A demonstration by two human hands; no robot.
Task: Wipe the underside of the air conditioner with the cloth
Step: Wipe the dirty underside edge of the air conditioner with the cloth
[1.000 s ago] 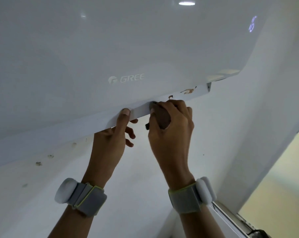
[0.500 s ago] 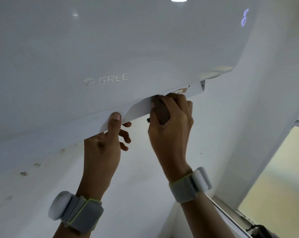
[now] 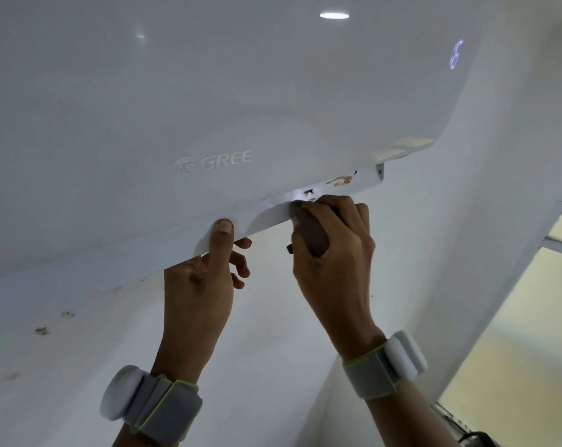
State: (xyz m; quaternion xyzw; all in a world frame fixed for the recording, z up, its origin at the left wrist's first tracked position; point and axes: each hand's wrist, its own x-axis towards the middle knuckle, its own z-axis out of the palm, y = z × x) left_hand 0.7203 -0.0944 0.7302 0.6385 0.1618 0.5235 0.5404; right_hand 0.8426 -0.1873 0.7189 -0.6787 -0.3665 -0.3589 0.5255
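A white GREE air conditioner (image 3: pixel 208 91) hangs on the wall above me, seen from below. Its lower flap (image 3: pixel 270 217) runs along the bottom edge, with brown stains (image 3: pixel 339 181) near its right end. My left hand (image 3: pixel 205 279) pinches the flap's edge, thumb on the front and fingers curled behind. My right hand (image 3: pixel 337 246) is closed around a dark brownish cloth (image 3: pixel 312 230) and presses it up against the flap's underside, just left of the stains. Most of the cloth is hidden inside the fist.
The white wall (image 3: pixel 273 350) below the unit carries small dark marks (image 3: pixel 41 330) at the left. A window (image 3: pixel 515 317) with a pale frame fills the lower right, past a wall corner. Both wrists wear grey bands with white pods.
My right hand with the cloth has slid a little rightward along the flap, closer to the stains. My left hand keeps its hold on the flap. The view has shifted slightly.
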